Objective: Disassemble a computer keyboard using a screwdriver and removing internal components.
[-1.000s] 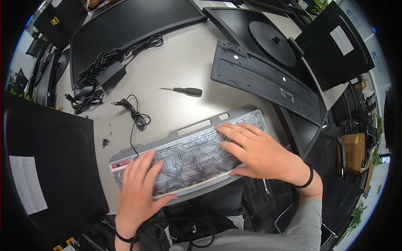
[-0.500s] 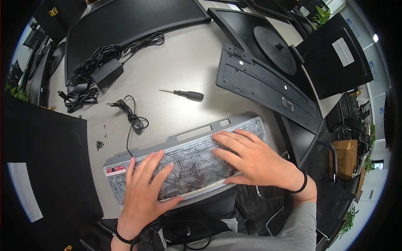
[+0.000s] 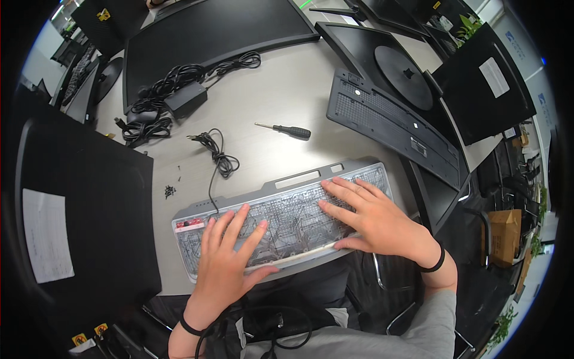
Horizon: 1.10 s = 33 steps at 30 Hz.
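Observation:
An opened keyboard (image 3: 272, 188) lies at the table's near edge, its grey frame around a clear circuit membrane (image 3: 293, 221) with dark printed traces. Across the membrane's left part rests my left hand (image 3: 227, 254), fingers spread, thumb along the near edge. My right hand (image 3: 379, 221) lies open on its right part in the same way, fingertips on the sheet. Neither hand grasps anything. A red and white label (image 3: 190, 224) marks the upper left corner. The keyboard's thin coiled cable (image 3: 224, 164) runs out behind. Beyond lies a screwdriver (image 3: 293, 131) with a black handle.
Several small black screws (image 3: 170, 191) lie left of the keyboard. A black keyboard cover (image 3: 388, 125) leans over a monitor (image 3: 430, 197) at the right. A power adapter (image 3: 186, 99) with bundled cables sits behind left, before a large monitor (image 3: 221, 30). A dark panel (image 3: 113, 221) stands left.
The whole view has swung left, so the table and everything on it appear shifted to the right. Both hands stay spread on the membrane, with little change of place on it.

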Each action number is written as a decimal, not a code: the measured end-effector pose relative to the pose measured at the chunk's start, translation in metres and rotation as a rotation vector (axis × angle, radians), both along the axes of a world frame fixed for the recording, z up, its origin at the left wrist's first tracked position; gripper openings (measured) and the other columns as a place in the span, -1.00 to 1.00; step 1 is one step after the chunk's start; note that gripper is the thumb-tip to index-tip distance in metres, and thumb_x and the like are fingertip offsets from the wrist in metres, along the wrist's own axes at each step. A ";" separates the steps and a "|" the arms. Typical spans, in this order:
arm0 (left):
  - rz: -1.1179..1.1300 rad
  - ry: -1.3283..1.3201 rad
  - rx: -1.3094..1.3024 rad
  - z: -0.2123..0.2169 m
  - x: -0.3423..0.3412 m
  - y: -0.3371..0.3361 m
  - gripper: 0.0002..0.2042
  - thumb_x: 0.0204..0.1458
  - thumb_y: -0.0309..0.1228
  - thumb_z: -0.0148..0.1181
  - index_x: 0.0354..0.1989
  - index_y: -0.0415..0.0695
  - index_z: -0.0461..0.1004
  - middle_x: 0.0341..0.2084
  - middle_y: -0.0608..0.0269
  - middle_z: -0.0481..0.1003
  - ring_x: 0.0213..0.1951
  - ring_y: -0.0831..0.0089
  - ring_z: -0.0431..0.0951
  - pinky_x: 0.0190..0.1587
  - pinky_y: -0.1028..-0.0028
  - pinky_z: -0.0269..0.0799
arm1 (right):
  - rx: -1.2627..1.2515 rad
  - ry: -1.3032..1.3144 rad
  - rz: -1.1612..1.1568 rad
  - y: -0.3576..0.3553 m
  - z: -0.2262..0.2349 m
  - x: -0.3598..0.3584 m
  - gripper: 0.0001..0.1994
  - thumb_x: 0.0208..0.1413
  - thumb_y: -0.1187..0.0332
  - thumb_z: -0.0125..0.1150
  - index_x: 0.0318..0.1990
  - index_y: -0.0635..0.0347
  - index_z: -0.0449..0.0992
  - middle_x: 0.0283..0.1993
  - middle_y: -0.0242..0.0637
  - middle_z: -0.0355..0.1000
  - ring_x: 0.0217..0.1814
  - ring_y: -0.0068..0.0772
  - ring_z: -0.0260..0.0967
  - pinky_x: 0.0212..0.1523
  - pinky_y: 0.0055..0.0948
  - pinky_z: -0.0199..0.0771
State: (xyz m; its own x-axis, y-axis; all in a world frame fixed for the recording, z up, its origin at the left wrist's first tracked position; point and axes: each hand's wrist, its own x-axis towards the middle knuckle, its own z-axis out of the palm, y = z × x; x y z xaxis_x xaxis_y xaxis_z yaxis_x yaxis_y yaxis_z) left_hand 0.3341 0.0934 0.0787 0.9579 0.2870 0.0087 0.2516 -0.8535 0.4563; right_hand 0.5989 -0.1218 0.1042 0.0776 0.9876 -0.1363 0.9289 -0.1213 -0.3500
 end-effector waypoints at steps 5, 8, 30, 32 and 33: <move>0.092 -0.062 0.028 -0.007 -0.044 0.000 -0.20 -0.05 -0.04 0.68 0.40 -0.06 0.56 0.50 0.00 0.40 0.47 -0.14 0.39 0.54 -0.18 0.21 | 0.071 0.000 -0.033 -0.020 0.001 -0.012 -0.15 0.16 -0.01 0.57 0.55 0.13 0.41 0.70 -0.02 0.22 0.73 0.16 0.16 0.65 0.16 0.20; 0.181 -0.133 0.052 -0.016 -0.072 0.003 -0.21 -0.05 -0.07 0.69 0.39 -0.07 0.57 0.47 -0.01 0.45 0.43 -0.16 0.43 0.48 -0.10 0.31 | 0.130 0.005 -0.067 -0.036 -0.003 -0.024 -0.19 0.18 0.00 0.56 0.52 0.14 0.44 0.68 -0.03 0.23 0.72 0.17 0.17 0.60 0.13 0.25; 0.275 -0.282 0.096 -0.058 -0.105 0.000 -0.34 0.00 -0.12 0.64 0.30 -0.07 0.65 0.44 0.00 0.47 0.42 -0.15 0.43 0.46 -0.02 0.34 | 0.313 -0.041 -0.203 -0.055 -0.049 -0.059 -0.25 0.27 -0.07 0.47 0.51 0.09 0.45 0.68 -0.09 0.26 0.72 0.14 0.17 0.64 0.19 0.21; 0.275 -0.286 0.088 -0.059 -0.106 0.000 -0.30 -0.03 -0.14 0.66 0.33 -0.08 0.62 0.45 -0.01 0.45 0.43 -0.16 0.42 0.46 -0.02 0.34 | 0.312 -0.006 -0.205 -0.056 -0.047 -0.059 -0.25 0.28 -0.06 0.47 0.52 0.10 0.44 0.67 -0.08 0.26 0.72 0.15 0.17 0.63 0.18 0.22; 0.275 -0.286 0.080 -0.058 -0.106 0.000 -0.27 -0.03 -0.14 0.66 0.35 -0.10 0.60 0.47 -0.03 0.43 0.44 -0.16 0.41 0.47 -0.03 0.33 | 0.322 0.011 -0.208 -0.057 -0.046 -0.058 -0.25 0.28 -0.05 0.48 0.52 0.11 0.43 0.67 -0.07 0.26 0.72 0.16 0.17 0.63 0.18 0.22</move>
State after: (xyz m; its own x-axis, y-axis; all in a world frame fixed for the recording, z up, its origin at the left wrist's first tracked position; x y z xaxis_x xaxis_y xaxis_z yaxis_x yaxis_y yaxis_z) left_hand 0.2279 0.0939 0.0203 0.8012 0.5195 0.2968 0.3478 -0.8080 0.4755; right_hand 0.5414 -0.1790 0.0584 0.2815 0.9433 0.1761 0.8919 -0.1895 -0.4106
